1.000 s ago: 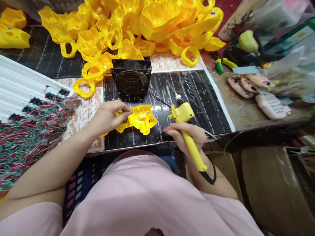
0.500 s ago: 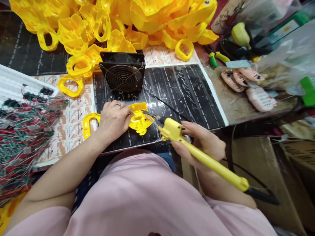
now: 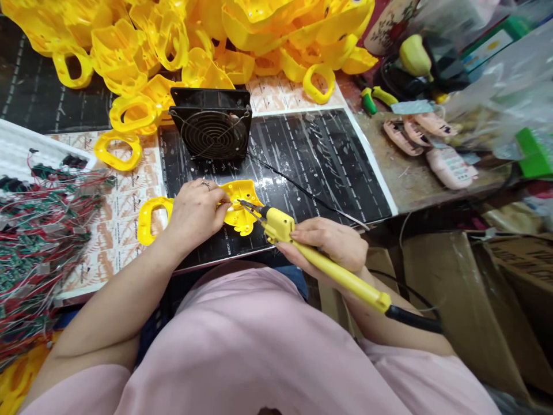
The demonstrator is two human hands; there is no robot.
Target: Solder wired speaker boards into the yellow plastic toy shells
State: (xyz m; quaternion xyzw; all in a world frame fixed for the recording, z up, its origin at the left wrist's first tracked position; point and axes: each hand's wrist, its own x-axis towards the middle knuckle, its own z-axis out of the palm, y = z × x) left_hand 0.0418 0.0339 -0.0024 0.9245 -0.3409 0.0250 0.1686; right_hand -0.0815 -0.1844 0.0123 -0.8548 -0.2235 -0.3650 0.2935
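Observation:
My right hand [image 3: 330, 245] is wrapped round the yellow handle of a soldering iron [image 3: 337, 271]. Its dark tip, with a thin metal tube beside it, reaches the inside of a small yellow plastic shell [image 3: 242, 218]. The shell lies hollow side up on the black mat, with posts and a tiny whitish bit inside. At the shell's left edge my left hand [image 3: 199, 210] is closed, thumb and finger pinching it; a ring is on one finger. Whether these fingertips also hold something small is hidden. Left of that hand lies a yellow plastic ring [image 3: 147, 222].
A black fan [image 3: 211, 127] stands just behind the shell, its cable [image 3: 302, 193] running right. Yellow shells [image 3: 259, 29] are heaped at the back. Wired circuit boards [image 3: 47, 242] pile up at left. Pink plastic parts [image 3: 451, 167] lie at right, with cardboard boxes [image 3: 449, 300] below.
My right hand has moved left with the soldering iron, and its tip now reaches further into the shell. My left hand stays at the shell's edge. The whole view has shifted slightly.

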